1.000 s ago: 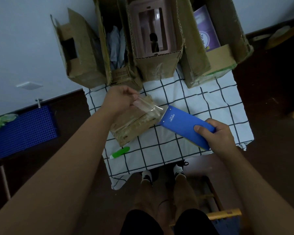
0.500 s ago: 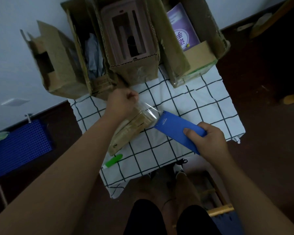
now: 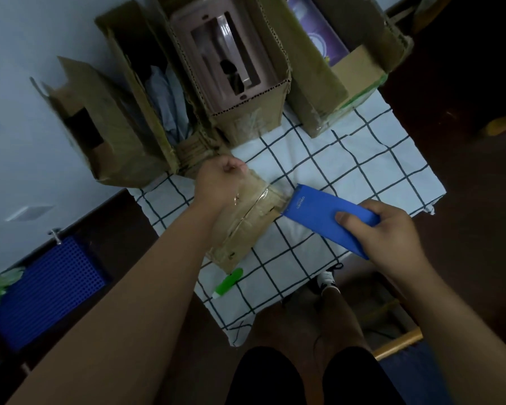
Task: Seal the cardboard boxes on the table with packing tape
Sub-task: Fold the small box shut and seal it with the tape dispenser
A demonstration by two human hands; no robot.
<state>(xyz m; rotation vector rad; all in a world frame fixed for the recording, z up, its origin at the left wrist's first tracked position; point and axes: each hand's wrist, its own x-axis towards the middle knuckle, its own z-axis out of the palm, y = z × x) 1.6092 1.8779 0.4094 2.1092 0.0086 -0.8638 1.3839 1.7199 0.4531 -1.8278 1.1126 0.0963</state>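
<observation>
A small flat cardboard box (image 3: 247, 226) lies on the checked tablecloth (image 3: 348, 171) near the table's front left. My left hand (image 3: 221, 184) is curled at the box's far end and pinches the free end of clear packing tape (image 3: 253, 195). The tape stretches across the box top to a blue tape dispenser (image 3: 319, 211). My right hand (image 3: 383, 232) grips the dispenser's rear, to the right of the box.
Several open cardboard boxes stand along the table's back edge: one at the left (image 3: 105, 124), one with a pink plastic item (image 3: 231, 71), one with a purple pack (image 3: 342, 62). A green pen (image 3: 228, 283) lies near the front edge. A blue crate (image 3: 47, 290) sits on the floor at left.
My left hand drew the tape end down and back over the box's far end, so the strip now lies lower across the box top. The dispenser stayed in my right hand.
</observation>
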